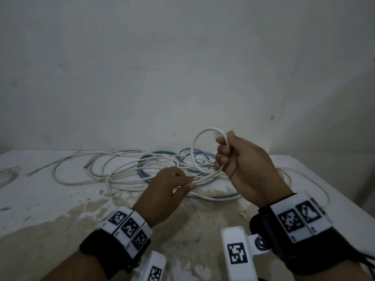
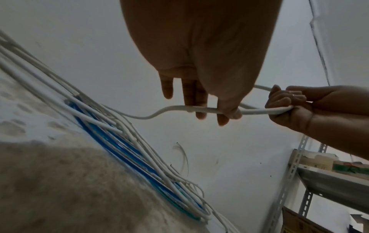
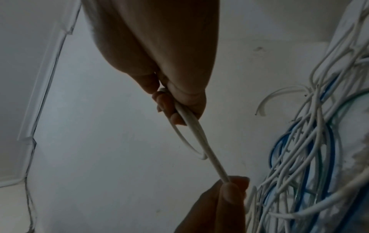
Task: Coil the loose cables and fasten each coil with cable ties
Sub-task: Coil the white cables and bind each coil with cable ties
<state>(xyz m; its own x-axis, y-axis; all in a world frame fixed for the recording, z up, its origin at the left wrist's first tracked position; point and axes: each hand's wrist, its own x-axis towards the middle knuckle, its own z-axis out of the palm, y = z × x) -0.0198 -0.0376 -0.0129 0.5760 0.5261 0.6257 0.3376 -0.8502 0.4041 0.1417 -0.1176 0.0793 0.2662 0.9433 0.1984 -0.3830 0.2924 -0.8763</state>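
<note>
A tangle of loose white cables [image 1: 113, 169] and blue cables [image 1: 146, 173] lies on the white table [image 1: 40, 199]. My right hand [image 1: 225, 157] grips one white cable [image 1: 194, 151] in its fist, a single loop standing up from it above the pile. From the fist the same cable runs down and left to my left hand [image 1: 189, 182], which pinches it between thumb and fingers. In the left wrist view the white cable [image 2: 173, 108] crosses under my fingers [image 2: 200, 110] toward the right hand [image 2: 283, 104]. In the right wrist view the loop [image 3: 191, 141] hangs from my fist.
A plain white wall stands right behind the table. More white cable [image 1: 8, 175] lies at the far left edge, and one strand [image 1: 316, 185] trails off to the right. A metal shelf rack [image 2: 319, 181] stands to the right of the table. The table's near part is stained.
</note>
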